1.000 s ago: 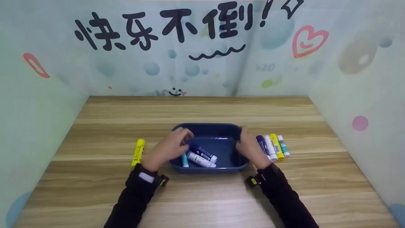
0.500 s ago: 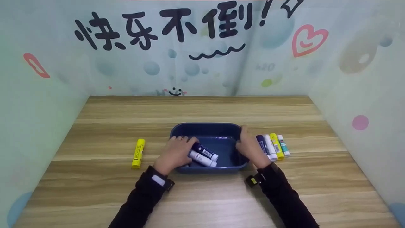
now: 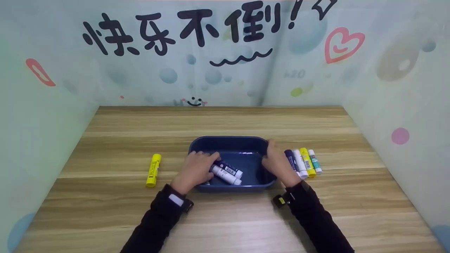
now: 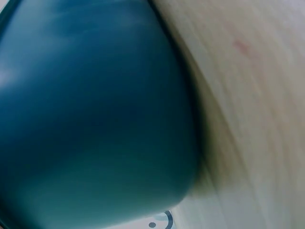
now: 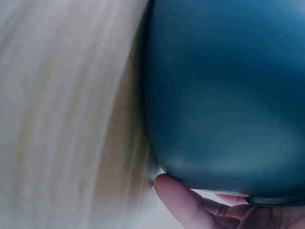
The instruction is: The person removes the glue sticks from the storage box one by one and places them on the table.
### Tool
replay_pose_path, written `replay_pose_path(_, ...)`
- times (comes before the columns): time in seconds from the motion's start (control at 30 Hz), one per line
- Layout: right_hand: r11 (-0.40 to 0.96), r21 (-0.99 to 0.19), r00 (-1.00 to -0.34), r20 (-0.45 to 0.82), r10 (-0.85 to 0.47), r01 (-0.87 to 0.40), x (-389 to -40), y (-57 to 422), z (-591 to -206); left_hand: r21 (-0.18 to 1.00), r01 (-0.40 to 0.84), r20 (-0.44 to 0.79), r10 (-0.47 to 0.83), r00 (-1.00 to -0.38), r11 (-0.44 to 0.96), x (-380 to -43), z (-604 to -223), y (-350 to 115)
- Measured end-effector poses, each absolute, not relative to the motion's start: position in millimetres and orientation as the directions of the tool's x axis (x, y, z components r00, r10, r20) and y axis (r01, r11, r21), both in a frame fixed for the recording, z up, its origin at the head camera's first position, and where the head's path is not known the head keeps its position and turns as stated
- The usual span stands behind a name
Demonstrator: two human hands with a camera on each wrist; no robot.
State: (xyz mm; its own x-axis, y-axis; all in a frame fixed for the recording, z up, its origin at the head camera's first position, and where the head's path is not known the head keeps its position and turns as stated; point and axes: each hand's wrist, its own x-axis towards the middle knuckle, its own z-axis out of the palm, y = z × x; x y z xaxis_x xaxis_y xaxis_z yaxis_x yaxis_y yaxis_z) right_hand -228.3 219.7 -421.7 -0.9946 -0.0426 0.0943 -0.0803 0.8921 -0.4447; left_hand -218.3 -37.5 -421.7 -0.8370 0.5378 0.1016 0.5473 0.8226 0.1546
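Observation:
A dark blue rectangular plastic basin (image 3: 232, 189) stands on the table. My left hand (image 3: 197, 168) reaches over its left end, with the fingertips hidden inside; whether they pinch anything I cannot tell. Right beside that hand lie a white glue stick (image 3: 226, 175) and a navy glue stick (image 3: 230, 169), slanted on the basin floor. The end of another glue stick (image 3: 206, 182) peeks out under the hand. My right hand (image 3: 277, 163) grips the basin's right rim, its fingers (image 5: 183, 202) on the outer wall in the right wrist view. The left wrist view shows basin wall.
A yellow glue stick (image 3: 153, 170) lies alone left of the basin. To the right, navy (image 3: 291, 160), white (image 3: 300, 163), yellow (image 3: 307, 162) and teal (image 3: 315, 161) glue sticks lie side by side. Printed walls enclose the wooden table (image 3: 225, 221).
My left hand has come down and right onto the basin's left end, covering most of the teal glue stick. The white one has shifted slightly toward the navy one. My right hand stays put.

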Motion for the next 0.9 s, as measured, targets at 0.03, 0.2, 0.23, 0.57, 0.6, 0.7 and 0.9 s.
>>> replay_pose_path(0.03, 0.892, -0.445, -0.995, 0.093, -0.041, -0.078, -228.3, 219.7, -421.6, 0.159, 0.55, 0.099, 0.541, -0.835, 0.82, -218.1, -421.3, -37.8)
replay_pose_path(0.2, 0.888, -0.455, -0.996, 0.079, -0.039, -0.071, -229.0, 219.8, -421.4, 0.18, 0.566, 0.108, 0.556, -0.824, 0.804, -218.0, -420.4, -38.4)
replay_pose_path(0.23, 0.887, -0.456, -0.996, 0.076, -0.039, -0.069, -229.2, 219.9, -421.6, 0.182, 0.569, 0.109, 0.559, -0.822, 0.802, -218.2, -420.4, -38.4)
replay_pose_path(0.57, 0.888, -0.45, -0.994, 0.097, -0.053, -0.092, -228.4, 220.0, -422.2, 0.157, 0.63, 0.139, 0.615, -0.776, 0.76, -218.9, -422.2, -39.4)
replay_pose_path(0.6, 0.888, -0.45, -0.994, 0.1, -0.055, -0.094, -228.2, 219.9, -422.2, 0.152, 0.637, 0.14, 0.621, -0.771, 0.756, -218.6, -422.1, -39.5)
replay_pose_path(0.7, 0.89, -0.446, -0.993, 0.105, -0.052, -0.094, -228.1, 219.5, -422.8, 0.171, 0.639, 0.131, 0.625, -0.77, 0.75, -218.4, -422.1, -39.3)
replay_pose_path(0.9, 0.893, -0.442, -0.994, 0.099, -0.044, -0.083, -229.3, 220.0, -423.8, 0.233, 0.599, 0.1, 0.594, -0.798, 0.766, -219.8, -422.6, -37.0)
